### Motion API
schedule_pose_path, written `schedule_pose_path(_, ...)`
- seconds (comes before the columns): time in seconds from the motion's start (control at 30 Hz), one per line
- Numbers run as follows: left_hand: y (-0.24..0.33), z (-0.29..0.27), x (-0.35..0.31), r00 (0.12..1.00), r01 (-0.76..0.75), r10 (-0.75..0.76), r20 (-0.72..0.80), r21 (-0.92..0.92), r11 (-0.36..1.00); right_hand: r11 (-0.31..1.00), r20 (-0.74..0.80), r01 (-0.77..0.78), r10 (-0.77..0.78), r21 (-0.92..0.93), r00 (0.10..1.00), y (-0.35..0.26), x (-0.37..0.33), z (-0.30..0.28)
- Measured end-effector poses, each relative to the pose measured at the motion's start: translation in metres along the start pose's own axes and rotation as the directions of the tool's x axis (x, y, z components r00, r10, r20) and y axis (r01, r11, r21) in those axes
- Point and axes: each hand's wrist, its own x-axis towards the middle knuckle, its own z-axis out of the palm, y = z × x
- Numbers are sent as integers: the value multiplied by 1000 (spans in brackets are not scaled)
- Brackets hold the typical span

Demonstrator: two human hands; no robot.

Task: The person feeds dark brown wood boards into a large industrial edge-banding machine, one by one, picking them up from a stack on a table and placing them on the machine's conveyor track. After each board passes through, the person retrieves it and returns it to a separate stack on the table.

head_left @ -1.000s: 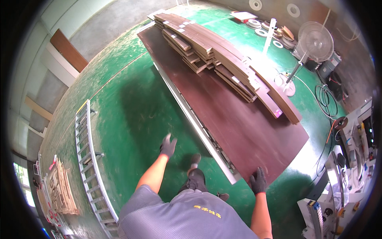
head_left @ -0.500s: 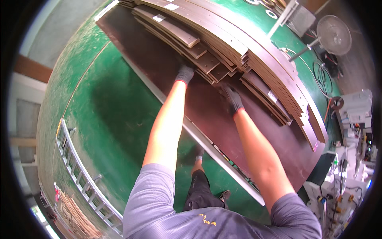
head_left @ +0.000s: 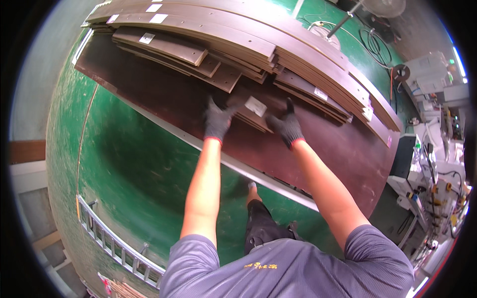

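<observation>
Black-gloved left hand (head_left: 217,121) and right hand (head_left: 287,125), fingers apart, seem to reach for short, flat brown boards (head_left: 248,114); lifting needs squeezing.

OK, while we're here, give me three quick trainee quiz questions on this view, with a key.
1. True or false: the floor is green.
2. Where in the picture is the ladder? A) upper right B) lower left C) upper left
3. What lies between the left hand and the right hand?

Key: 1. True. 2. B. 3. At least one short brown board, bearing a white label.
</observation>
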Motion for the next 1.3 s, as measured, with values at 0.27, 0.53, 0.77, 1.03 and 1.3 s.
schedule_pose_path(0.27,33,164,-194,944,-286,289,155,-47,957,950,288,50,43,-308,957,105,-131,-181)
schedule_pose_path(0.53,45,286,-408,882,-275,258,394,-15,961,907,89,-296,283,299,955,252,-264,-226)
schedule_pose_path(0.77,79,334,-503,641,21,327,695,-442,897,363,-36,-109,370,925,929,345,-373,-268)
schedule_pose_path(1.03,223,383,-599,214,597,316,925,-379,707,326,-140,80,163,942,977,385,-440,-454)
schedule_pose_path(1.3,312,541,-657,425,503,535,730,-682,531,983,-569,184,-138,24,810,407,-411,-635)
